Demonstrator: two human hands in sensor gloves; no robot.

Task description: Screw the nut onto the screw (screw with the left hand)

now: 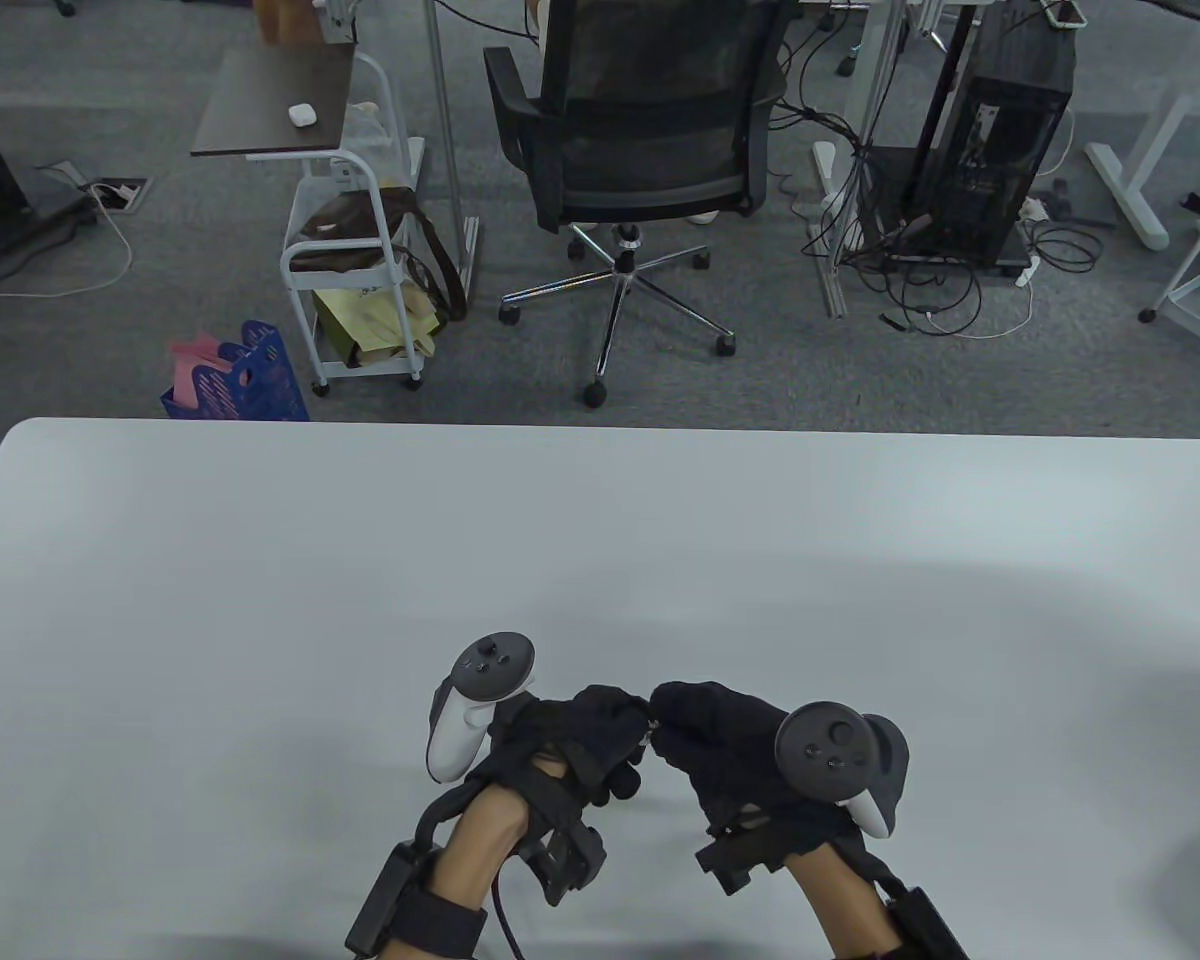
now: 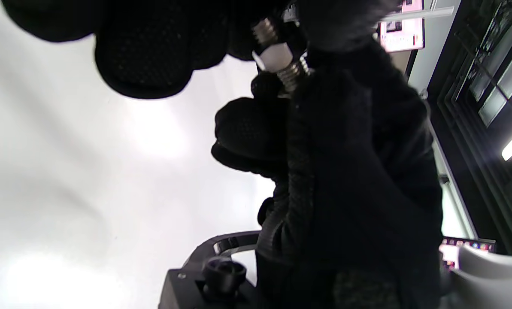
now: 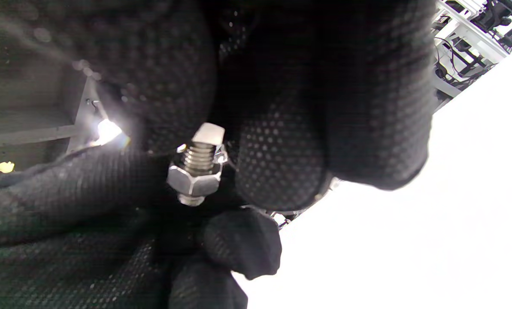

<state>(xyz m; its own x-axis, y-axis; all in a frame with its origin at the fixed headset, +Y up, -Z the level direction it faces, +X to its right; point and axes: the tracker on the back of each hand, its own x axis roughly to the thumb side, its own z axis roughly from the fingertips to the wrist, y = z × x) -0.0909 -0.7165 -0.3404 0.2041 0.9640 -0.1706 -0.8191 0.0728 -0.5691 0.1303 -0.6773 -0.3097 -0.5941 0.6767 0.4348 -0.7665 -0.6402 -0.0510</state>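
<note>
Gripping a threaded steel screw (image 3: 198,155), the right hand (image 1: 730,745) steadies it while the left hand (image 1: 570,740) pinches the hexagonal steel nut (image 3: 194,180); tilting risks cross-threading.

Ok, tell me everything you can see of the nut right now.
The nut is a small hexagonal piece of bright, silvery metal with flat faces. It is already threaded onto the screw, with bare thread showing on one side and a short stub of screw on the other. It sits in the air between the two gloved hands, above the table. Black fingertips crowd close around it, but which hand grips the nut itself I cannot tell.
</note>
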